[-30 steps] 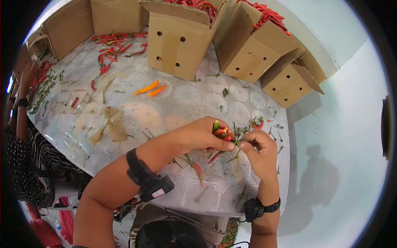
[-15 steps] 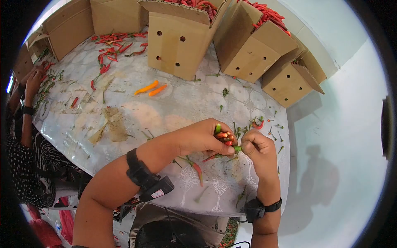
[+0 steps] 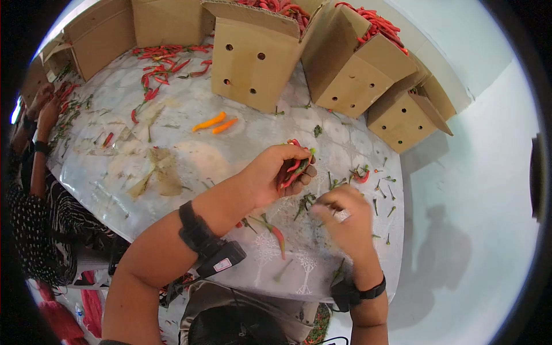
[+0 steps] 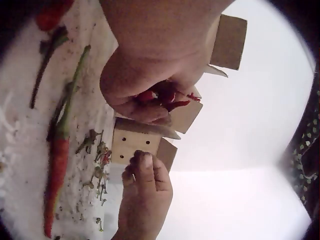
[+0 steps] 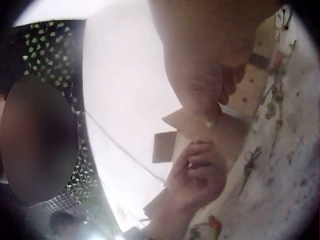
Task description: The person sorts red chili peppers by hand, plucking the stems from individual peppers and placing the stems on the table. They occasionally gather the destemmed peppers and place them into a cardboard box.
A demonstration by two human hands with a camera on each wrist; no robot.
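Note:
My left hand [image 3: 264, 178] is raised over the table and grips a small bunch of red chili peppers [image 3: 293, 167], with a green piece at its upper end. The red peppers [image 4: 172, 98] also show between the curled fingers in the left wrist view. Lower and to the right, my right hand [image 3: 352, 221] is blurred, its fingers bent above the table; I cannot tell whether a scrap sits between its fingertips. Beside its thumb lie green stems [image 3: 305, 205]. A red chili pepper with a long green stem [image 3: 278, 237] lies below the left hand.
Cardboard boxes [image 3: 244, 69] of red chilies line the back. Two orange peppers [image 3: 210, 122] lie mid-table. More red chilies [image 3: 152, 75] spread at the back left, and loose stems [image 3: 379, 190] on the right. Another person's hands [image 3: 49, 106] work at the far left.
The hands, together at one green stem end earlier, are now apart. My left hand has moved up and left with the chilies and turned; the right has dropped slightly toward the table.

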